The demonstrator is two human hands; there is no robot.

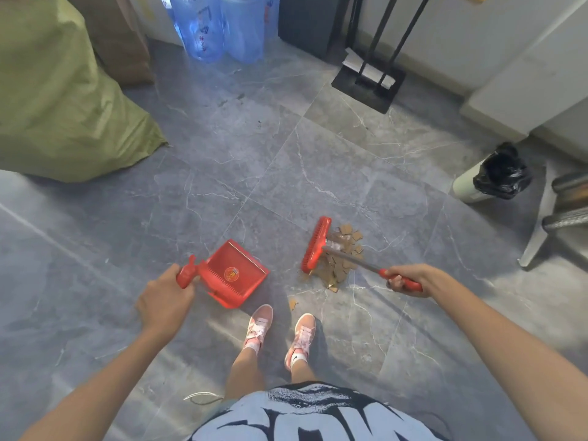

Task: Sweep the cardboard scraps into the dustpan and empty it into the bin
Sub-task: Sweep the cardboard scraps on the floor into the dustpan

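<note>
left hand gripping dustpan, right hand gripping broom

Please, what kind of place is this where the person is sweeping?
Probably a storeroom or utility corner indoors, perhaps of a home or small office. It has a grey marble-look tiled floor, big blue water bottles standing by the wall, a large green sack and a small bin with a black liner.

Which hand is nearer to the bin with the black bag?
The right hand, holding the broom, is nearer to the bin at far right. The left hand holds the dustpan, farther left.
</note>
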